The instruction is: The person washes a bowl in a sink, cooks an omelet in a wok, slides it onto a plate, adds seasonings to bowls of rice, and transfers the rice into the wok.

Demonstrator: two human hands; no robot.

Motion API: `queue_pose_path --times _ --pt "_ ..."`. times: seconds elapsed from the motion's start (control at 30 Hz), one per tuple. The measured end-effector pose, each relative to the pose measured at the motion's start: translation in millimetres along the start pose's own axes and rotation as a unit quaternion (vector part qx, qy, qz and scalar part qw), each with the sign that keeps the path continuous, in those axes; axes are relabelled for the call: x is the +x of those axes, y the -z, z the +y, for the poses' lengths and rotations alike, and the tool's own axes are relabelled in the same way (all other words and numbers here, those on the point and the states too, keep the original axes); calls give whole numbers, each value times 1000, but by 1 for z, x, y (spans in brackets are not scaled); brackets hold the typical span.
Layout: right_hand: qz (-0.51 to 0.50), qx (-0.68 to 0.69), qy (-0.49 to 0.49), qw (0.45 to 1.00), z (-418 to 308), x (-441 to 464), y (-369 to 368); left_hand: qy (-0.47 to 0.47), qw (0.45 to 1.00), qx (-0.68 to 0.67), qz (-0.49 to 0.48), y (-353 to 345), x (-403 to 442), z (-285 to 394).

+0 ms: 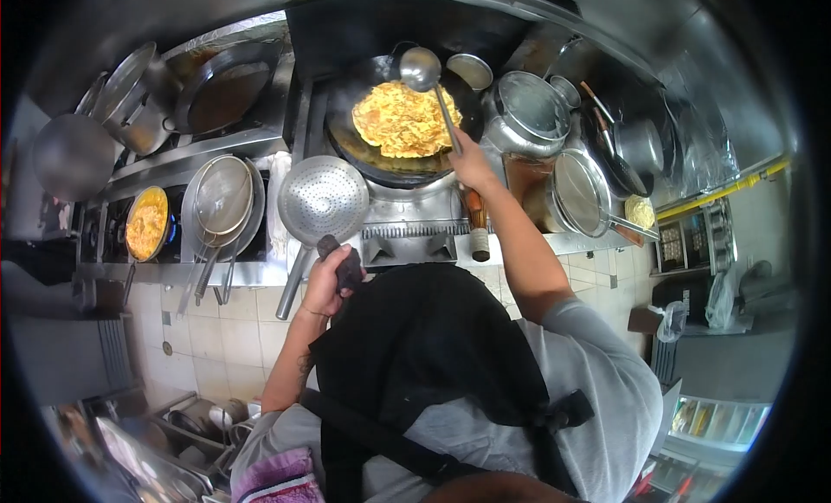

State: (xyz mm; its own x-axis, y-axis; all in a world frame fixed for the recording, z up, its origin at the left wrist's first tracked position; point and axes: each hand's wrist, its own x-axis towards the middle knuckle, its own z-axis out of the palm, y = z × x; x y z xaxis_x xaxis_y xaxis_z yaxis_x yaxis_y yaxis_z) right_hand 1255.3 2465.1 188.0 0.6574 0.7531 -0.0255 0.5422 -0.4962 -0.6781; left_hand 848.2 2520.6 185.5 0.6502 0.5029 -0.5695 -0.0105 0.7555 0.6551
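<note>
A large black wok (342,148) sits on the burner in front of me, with a flat, lumpy yellow layer of cooked egg (407,118) in it. My right hand (472,161) is closed around the handle of a metal ladle (421,68), whose round bowl is over the far side of the wok. Bunched in my left hand (322,282) is a dark cloth (348,269), near the stove's front edge. Just beyond that hand, a perforated metal strainer (324,198) rests with its handle pointing toward me.
On the left, a small pan (147,226) of orange-yellow food sits over a blue flame, beside a mesh strainer (223,196). Pots (138,105) stand behind. A lidded pot (532,109) and another mesh strainer (578,191) are at right. A brown-handled tool (478,230) juts over the front edge.
</note>
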Motion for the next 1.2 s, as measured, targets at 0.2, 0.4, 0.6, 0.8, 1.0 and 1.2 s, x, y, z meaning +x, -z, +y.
queue_pose_path --times 0.2,0.4,0.6,0.8,1.0,1.2 --pt "-33 51 -55 997 14 -29 26 14 1000 1 -1 10 7 -5" --pt "-45 73 -65 994 39 -37 21 5 1000 0 -6 4 14 -6" --pt "-46 -21 -61 997 17 -76 55 19 1000 6 -1 -7 20 1" --pt "-57 23 -51 997 38 -85 53 12 998 40 -41 -23 43 10" --pt "-127 158 -203 958 -4 -123 77 -3 999 20 -45 -42 74 11" --pt "104 -61 99 988 70 -161 43 23 999 0 -24 -52 123 13"
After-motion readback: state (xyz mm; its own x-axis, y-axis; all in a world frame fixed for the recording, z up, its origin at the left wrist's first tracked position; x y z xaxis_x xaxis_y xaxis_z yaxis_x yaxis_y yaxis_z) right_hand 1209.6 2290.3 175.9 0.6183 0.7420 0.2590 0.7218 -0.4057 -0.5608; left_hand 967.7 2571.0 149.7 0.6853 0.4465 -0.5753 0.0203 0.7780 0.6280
